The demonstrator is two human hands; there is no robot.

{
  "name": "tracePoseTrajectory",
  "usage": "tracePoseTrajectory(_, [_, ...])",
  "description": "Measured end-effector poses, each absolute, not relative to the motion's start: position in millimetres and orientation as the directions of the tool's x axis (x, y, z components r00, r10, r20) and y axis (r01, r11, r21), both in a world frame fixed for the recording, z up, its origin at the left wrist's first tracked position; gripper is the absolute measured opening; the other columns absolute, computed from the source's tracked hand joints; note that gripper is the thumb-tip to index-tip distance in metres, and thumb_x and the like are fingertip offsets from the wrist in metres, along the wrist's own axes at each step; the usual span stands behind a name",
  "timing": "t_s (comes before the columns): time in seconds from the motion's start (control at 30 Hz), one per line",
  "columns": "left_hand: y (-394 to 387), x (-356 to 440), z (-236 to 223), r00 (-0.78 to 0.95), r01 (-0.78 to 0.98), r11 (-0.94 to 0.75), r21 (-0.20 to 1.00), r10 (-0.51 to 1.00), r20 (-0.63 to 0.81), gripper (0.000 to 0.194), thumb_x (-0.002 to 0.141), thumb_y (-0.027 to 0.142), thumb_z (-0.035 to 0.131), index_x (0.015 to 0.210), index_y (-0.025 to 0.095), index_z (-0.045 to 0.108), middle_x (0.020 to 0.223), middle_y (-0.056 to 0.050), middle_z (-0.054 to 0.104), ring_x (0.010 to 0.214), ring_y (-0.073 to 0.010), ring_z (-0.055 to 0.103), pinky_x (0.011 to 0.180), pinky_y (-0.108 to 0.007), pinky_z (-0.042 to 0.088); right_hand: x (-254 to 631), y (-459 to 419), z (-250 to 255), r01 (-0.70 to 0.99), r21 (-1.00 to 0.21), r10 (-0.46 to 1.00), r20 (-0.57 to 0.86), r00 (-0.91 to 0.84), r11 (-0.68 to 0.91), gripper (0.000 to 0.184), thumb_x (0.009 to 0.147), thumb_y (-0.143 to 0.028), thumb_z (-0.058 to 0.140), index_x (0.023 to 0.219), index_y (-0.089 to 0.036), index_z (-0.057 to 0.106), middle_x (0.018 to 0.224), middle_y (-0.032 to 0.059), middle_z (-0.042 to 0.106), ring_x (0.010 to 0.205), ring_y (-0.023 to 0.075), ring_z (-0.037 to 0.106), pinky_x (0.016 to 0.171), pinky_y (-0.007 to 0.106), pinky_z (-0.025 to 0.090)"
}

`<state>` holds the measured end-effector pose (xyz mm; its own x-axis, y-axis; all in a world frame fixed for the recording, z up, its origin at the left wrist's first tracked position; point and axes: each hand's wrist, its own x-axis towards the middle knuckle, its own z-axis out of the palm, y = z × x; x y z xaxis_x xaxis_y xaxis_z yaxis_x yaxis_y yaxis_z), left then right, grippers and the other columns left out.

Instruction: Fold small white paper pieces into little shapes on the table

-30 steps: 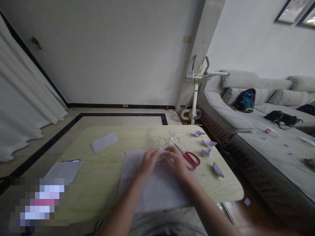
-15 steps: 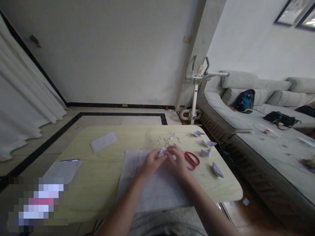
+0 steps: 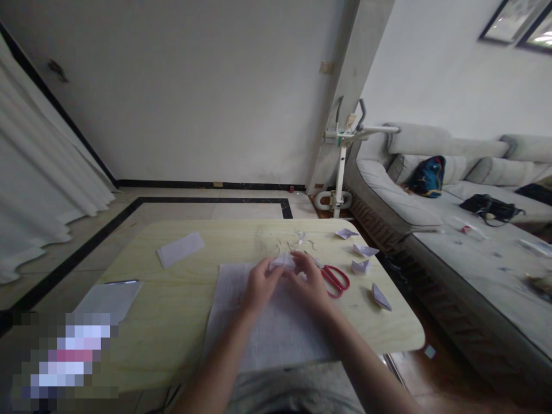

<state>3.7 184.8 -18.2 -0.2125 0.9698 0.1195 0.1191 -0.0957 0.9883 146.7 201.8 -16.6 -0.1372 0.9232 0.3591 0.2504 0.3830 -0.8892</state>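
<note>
left hand (image 3: 261,282) and right hand (image 3: 309,280): fingers narrowed, pinching folded white paper (image 3: 282,262) at the far edge of a large sheet (image 3: 276,339). red-handled scissors (image 3: 326,270) lie beside the right hand on the pale wooden table (image 3: 172,310); grey sofa (image 3: 470,282) beyond. some fingertips indistinct; pixelated patch (image 3: 73,356) obscures lower left.

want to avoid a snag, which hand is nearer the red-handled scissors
Right. The right hand is close beside the red-handled scissors, to their left; the left hand is farther left, at the other side of the folded paper.
</note>
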Motion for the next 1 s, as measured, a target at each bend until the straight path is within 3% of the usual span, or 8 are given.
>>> tracePoseTrajectory(0.1, [184.5, 3.9, -16.6, -0.194, 0.108, -0.094, 0.99, 0.974, 0.113, 0.027, 0.077, 0.032, 0.065, 0.097, 0.014, 0.067, 0.084, -0.005, 0.072, 0.074, -0.0191, 0.067, 0.067, -0.026, 0.051, 147.0, 203.1, -17.6, 0.271, -0.889, 0.929, 0.341, -0.148, 0.369, 0.032, 0.075, -0.027, 0.068, 0.105, -0.017, 0.063, 0.091, 0.0055, 0.066, 0.075, 0.0173, 0.06, 0.069, 0.029, 0.05])
tracePoseTrajectory(0.23, [183.9, 3.3, -15.9, -0.123, 0.096, -0.132, 0.987, 0.982, 0.143, 0.023, 0.079, 0.031, 0.062, 0.095, 0.015, 0.067, 0.082, -0.005, 0.072, 0.073, -0.0189, 0.066, 0.067, -0.027, 0.051, 150.5, 206.0, -21.1, 0.318, -0.841, 0.899, 0.417, -0.133, 0.438, 0.018, 0.077, -0.022, 0.065, 0.095, -0.017, 0.066, 0.083, 0.0036, 0.066, 0.072, 0.0168, 0.058, 0.067, 0.028, 0.048])
tracePoseTrajectory(0.4, [183.5, -3.0, -19.6, -0.128, 0.361, -0.25, 0.898, 0.941, 0.313, 0.02, 0.079, 0.024, 0.063, 0.097, 0.019, 0.069, 0.091, -0.006, 0.073, 0.082, -0.0198, 0.065, 0.076, -0.028, 0.05, 154.0, 206.6, -24.0, 0.364, -0.72, 0.803, 0.567, -0.183, 0.591, 0.022, 0.08, -0.016, 0.062, 0.101, -0.021, 0.066, 0.083, 0.0035, 0.063, 0.073, 0.0174, 0.057, 0.067, 0.029, 0.048])
tracePoseTrajectory(0.5, [182.9, -5.9, -19.9, -0.13, 0.416, -0.284, 0.864, 0.922, 0.366, 0.023, 0.081, 0.024, 0.062, 0.103, 0.021, 0.068, 0.1, -0.007, 0.073, 0.085, -0.0196, 0.066, 0.079, -0.029, 0.05, 154.9, 205.7, -23.8, 0.365, -0.676, 0.765, 0.602, -0.23, 0.641, 0.027, 0.082, -0.015, 0.061, 0.107, -0.023, 0.065, 0.089, 0.0055, 0.063, 0.078, 0.0186, 0.059, 0.07, 0.031, 0.049])
tracePoseTrajectory(0.8, [183.2, -4.9, -20.2, -0.13, 0.347, -0.29, 0.892, 0.927, 0.352, 0.017, 0.081, 0.028, 0.062, 0.095, 0.022, 0.07, 0.091, -0.004, 0.073, 0.08, -0.0181, 0.066, 0.076, -0.028, 0.05, 156.5, 206.3, -25.7, 0.38, -0.659, 0.756, 0.611, -0.232, 0.649, 0.025, 0.082, -0.017, 0.062, 0.106, -0.023, 0.065, 0.09, 0.0059, 0.064, 0.08, 0.0194, 0.06, 0.07, 0.031, 0.049])
tracePoseTrajectory(1.0, [185.4, -4.7, -19.0, -0.14, 0.191, -0.153, 0.97, 0.973, 0.181, 0.022, 0.078, 0.033, 0.064, 0.093, 0.017, 0.069, 0.083, -0.004, 0.073, 0.078, -0.0193, 0.067, 0.071, -0.027, 0.05, 156.0, 206.4, -19.9, 0.356, -0.763, 0.842, 0.497, -0.209, 0.539, 0.017, 0.081, -0.022, 0.064, 0.097, -0.02, 0.068, 0.083, 0.0042, 0.066, 0.074, 0.0183, 0.059, 0.068, 0.03, 0.048])
